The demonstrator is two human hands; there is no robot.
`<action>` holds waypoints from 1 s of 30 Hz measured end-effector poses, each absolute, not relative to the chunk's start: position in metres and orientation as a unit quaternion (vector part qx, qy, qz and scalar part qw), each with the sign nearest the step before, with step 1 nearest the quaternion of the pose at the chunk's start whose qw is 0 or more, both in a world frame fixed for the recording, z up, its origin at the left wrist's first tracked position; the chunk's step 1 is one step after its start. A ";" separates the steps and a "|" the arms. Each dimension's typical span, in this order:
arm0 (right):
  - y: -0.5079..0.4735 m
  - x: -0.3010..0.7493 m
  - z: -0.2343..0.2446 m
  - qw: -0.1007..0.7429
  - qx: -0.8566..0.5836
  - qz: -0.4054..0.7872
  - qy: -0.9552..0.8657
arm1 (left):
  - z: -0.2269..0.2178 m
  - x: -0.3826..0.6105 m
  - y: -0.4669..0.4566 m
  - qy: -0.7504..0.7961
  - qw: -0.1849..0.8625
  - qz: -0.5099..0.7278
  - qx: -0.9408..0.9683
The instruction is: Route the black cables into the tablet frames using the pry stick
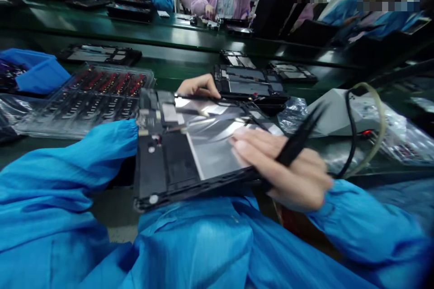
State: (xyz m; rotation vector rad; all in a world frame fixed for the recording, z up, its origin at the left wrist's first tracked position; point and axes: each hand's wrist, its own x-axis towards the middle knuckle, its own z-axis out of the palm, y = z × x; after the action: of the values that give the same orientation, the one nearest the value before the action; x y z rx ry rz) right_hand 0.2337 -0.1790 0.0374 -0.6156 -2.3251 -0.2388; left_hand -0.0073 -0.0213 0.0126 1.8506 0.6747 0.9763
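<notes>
An opened tablet (pixel 179 158) with a black frame is held tilted above my lap. My left hand (pixel 198 86) reaches behind it and grips its far edge, with the fingers curled at the rim and the palm hidden. Across the tablet's middle lies a shiny clear film (pixel 217 126) over a grey panel. My right hand (pixel 288 169) rests its fingertips on that film near the right side. Black tweezers (pixel 298 140) are tucked in the same hand, their points up and to the right. Some motion blur covers the right fingers.
Left are a clear plastic tray (pixel 91 99) of small red and black parts and a blue bin (pixel 40 70). More opened tablets (pixel 251 82) lie beyond mine. A white device (pixel 339 110) with cables stands right. Co-workers sit across the green bench (pixel 190 36).
</notes>
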 end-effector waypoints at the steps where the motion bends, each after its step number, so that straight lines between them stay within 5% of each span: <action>1: -0.179 0.233 0.025 0.343 -0.209 -0.113 -0.909 | 0.004 -0.015 -0.019 0.290 0.454 0.372 0.755; 8: -0.183 0.238 -0.038 0.320 -0.220 -0.148 -0.910 | -0.013 -0.098 -0.054 0.537 0.282 0.215 0.766; 13: -0.188 0.238 -0.045 0.275 -0.232 -0.138 -0.923 | -0.028 -0.111 -0.095 0.536 0.179 0.124 0.816; 19: -0.190 0.235 -0.059 0.282 -0.239 -0.092 -0.925 | -0.046 -0.101 -0.117 0.559 0.247 0.168 0.774; 25: -0.188 0.226 -0.068 0.337 -0.230 -0.103 -0.907 | -0.014 -0.067 -0.156 0.549 0.522 0.283 0.588; 30: -0.178 0.236 -0.059 0.415 -0.194 -0.059 -0.887 | 0.014 -0.087 -0.166 0.631 0.459 0.384 0.494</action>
State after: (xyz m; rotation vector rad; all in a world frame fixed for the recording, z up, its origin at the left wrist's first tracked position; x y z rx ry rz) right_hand 0.2362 -0.1779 -0.0589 -0.4886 -2.2278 -0.1489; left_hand -0.0870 -0.1661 0.0141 1.2154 1.5530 0.9460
